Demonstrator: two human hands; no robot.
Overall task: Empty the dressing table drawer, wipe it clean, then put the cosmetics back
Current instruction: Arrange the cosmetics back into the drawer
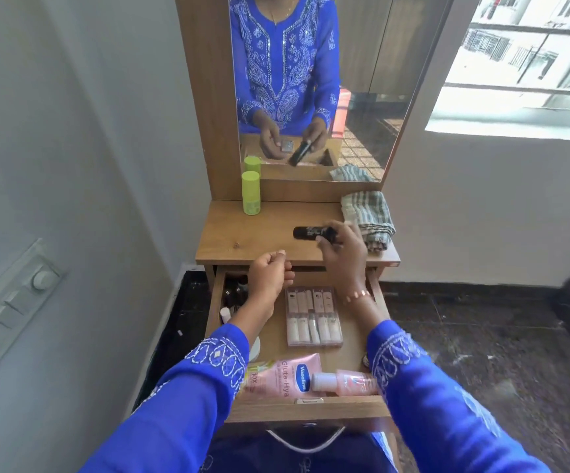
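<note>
On the far left of the tabletop (242, 238) a green bottle (250, 192) stands upright against the mirror's (362, 80) base, well apart from everything else up there. Below it, your drawer (307, 409) is pulled open and still holds cosmetics: small dark bottles (234, 293) crowd its back left corner, partly hidden by your forearm. Your left hand (269, 276) hovers over the back of the drawer, at the table's front edge, curled into a loose fist; the mirror shows something small and silvery in that palm, but you cannot tell from here what it is. Right of that hand, a clear case (313, 315) of small white tubes lies flat in the middle of the drawer. At the drawer's front, a pink Vaseline tube (283, 375) lies on its side, and a small pink bottle (341, 382) with a white cap lies just beside it, touching or overlapping it. Up on the tabletop, your right hand (343, 249) grips one end of a black tube (307, 232), fingers wrapped round it, the tube lying roughly level just above or on the wood; which, you cannot tell. Farthest right, a folded striped cloth (368, 220) rests at the table's right edge, just beside that hand.
</note>
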